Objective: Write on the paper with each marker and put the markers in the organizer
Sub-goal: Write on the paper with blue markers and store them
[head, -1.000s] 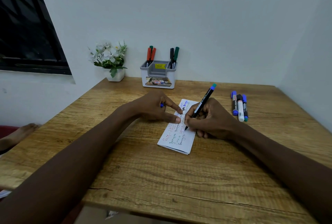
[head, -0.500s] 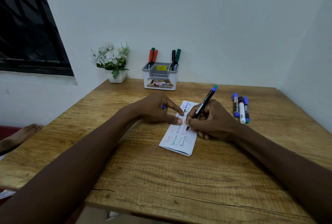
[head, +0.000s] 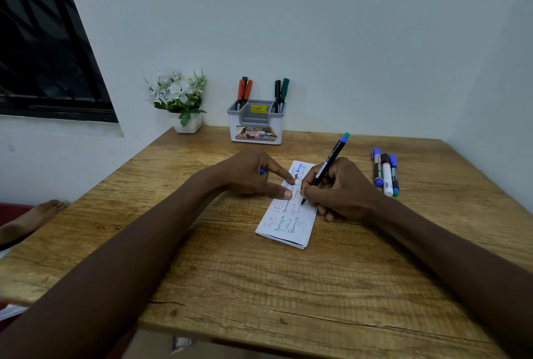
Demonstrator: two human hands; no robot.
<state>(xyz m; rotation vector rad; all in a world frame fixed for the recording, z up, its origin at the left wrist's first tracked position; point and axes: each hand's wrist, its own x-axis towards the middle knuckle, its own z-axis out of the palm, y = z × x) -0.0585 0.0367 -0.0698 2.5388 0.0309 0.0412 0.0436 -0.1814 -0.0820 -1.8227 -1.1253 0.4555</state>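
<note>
A folded white paper with several lines of coloured writing lies mid-table. My right hand grips a thin black marker with a blue-green end, its tip down on the paper. My left hand presses index finger and thumb on the paper's left edge, and a small blue cap shows in its curled fingers. Three markers lie side by side to the right. The grey and white organizer stands at the back wall with several markers upright in its two corner slots.
A white pot of artificial flowers stands left of the organizer. A dark window fills the upper left. A bare foot shows past the table's left edge. Walls close the table at the back and right.
The marker tip has shifted slightly along the paper as my right hand writes. My left hand stays on the paper. The camera has tilted a little.
</note>
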